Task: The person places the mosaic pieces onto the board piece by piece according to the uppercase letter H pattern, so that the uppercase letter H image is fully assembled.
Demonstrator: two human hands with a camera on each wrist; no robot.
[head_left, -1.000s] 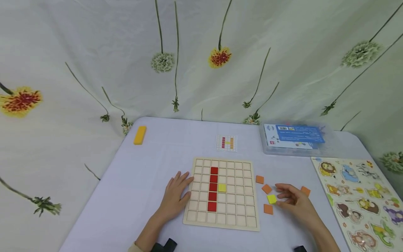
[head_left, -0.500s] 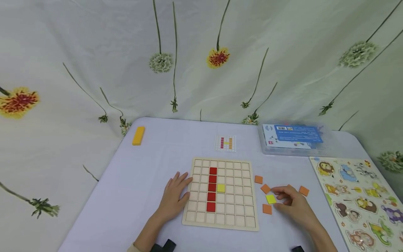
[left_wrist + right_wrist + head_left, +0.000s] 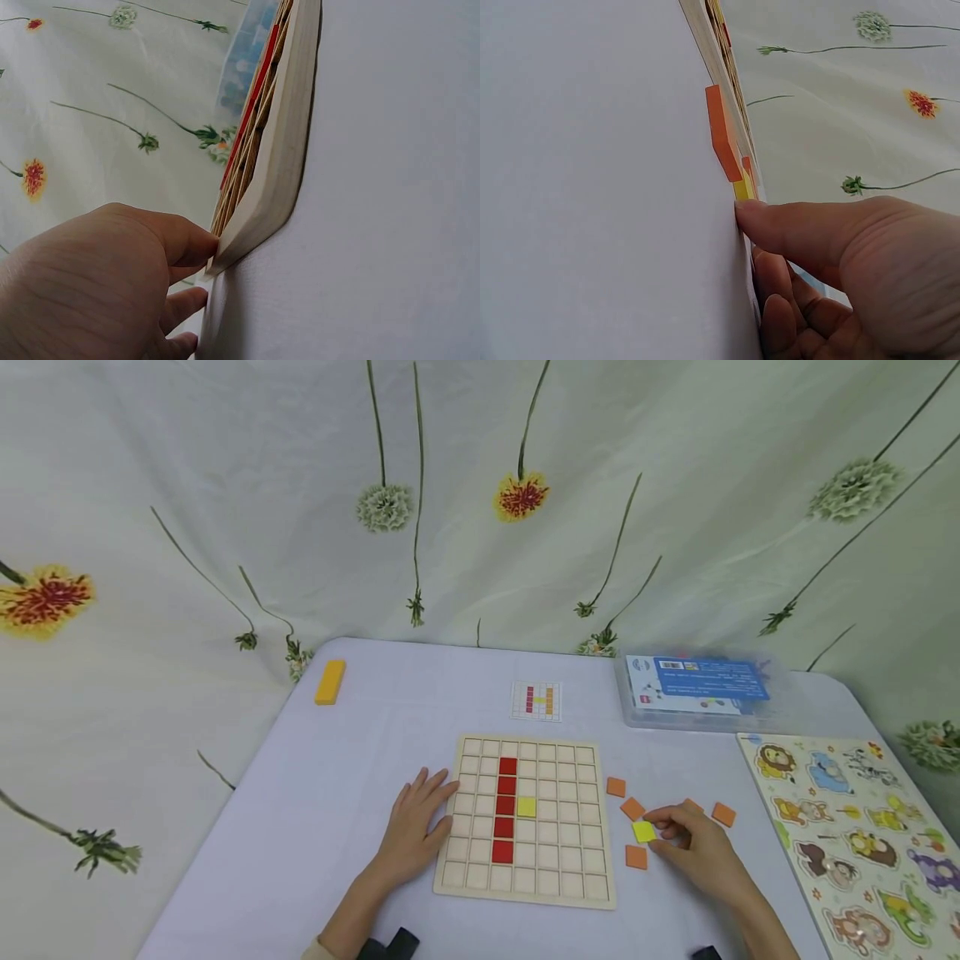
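My right hand (image 3: 697,843) is at the right of the wooden grid board (image 3: 583,887), thumb and forefinger pinching a yellow square tile (image 3: 642,832) by its edges. In the right wrist view the thumb (image 3: 780,225) meets the edge of that tile, close over the white tabletop. My left hand (image 3: 414,820) rests spread at the board's left side, with fingertips and thumb right at the edge. In the left wrist view the thumb (image 3: 191,240) touches the board's corner. Several red tiles (image 3: 506,806) form a column on the board, and another yellow tile (image 3: 527,807) sits beside them.
Several orange tiles (image 3: 636,857) lie around the right hand. Behind the board is a small pattern card (image 3: 537,702). A clear plastic box (image 3: 697,687) stands back right, an animal puzzle board (image 3: 855,835) lies at the right, and a yellow-orange block (image 3: 330,682) far left.
My right hand's thumb and forefinger have moved left and closed onto the yellow tile. The left hand has stayed at the board's edge.
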